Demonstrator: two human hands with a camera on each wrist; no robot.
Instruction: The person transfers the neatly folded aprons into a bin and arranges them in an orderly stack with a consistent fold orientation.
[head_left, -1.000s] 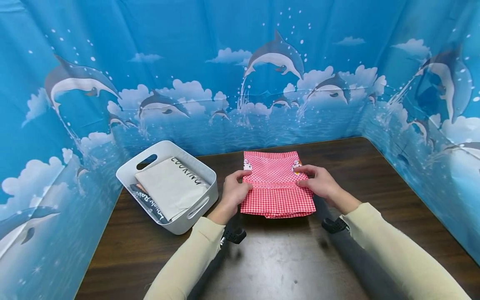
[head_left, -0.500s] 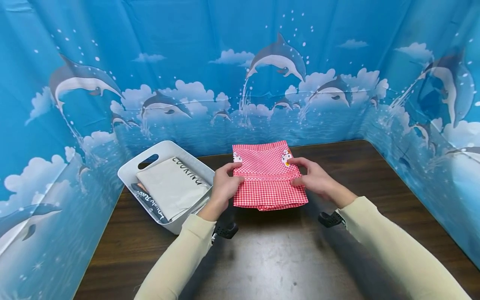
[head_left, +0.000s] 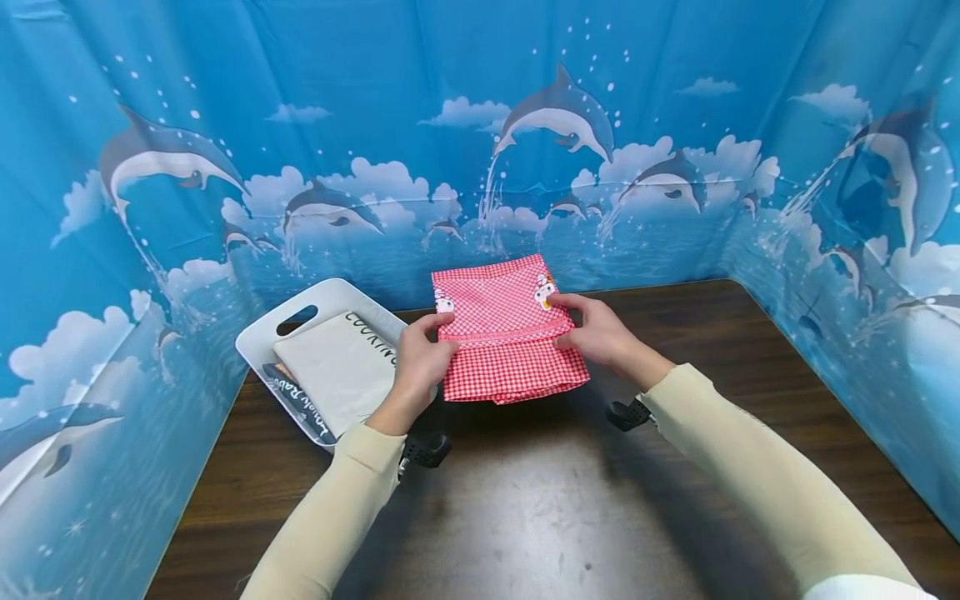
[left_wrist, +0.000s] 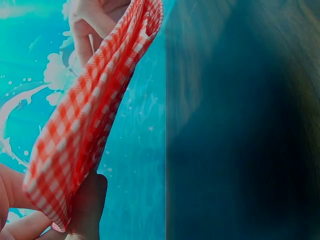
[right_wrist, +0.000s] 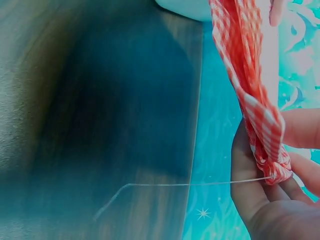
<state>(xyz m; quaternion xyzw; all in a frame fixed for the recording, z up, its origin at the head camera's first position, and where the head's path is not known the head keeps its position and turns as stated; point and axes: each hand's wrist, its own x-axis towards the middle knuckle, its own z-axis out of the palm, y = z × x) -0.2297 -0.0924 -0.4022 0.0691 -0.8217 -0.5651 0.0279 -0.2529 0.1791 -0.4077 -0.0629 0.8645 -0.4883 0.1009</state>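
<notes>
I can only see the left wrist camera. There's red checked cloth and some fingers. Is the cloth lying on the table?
Observer: No. Both hands hold the folded red checked cloth up off the wooden table, the left hand on one side and the right hand on the other.
Operator: Is anything else near it?
Observer: Yes, a white basket sits to the left of the left hand.
Operator: What's in the basket?
Observer: A folded pale cloth with dark lettering lies on top.

left hand (head_left: 417,363): raised, fingers pinched | right hand (head_left: 600,339): raised, fingers pinched | both arms extended forward
</notes>
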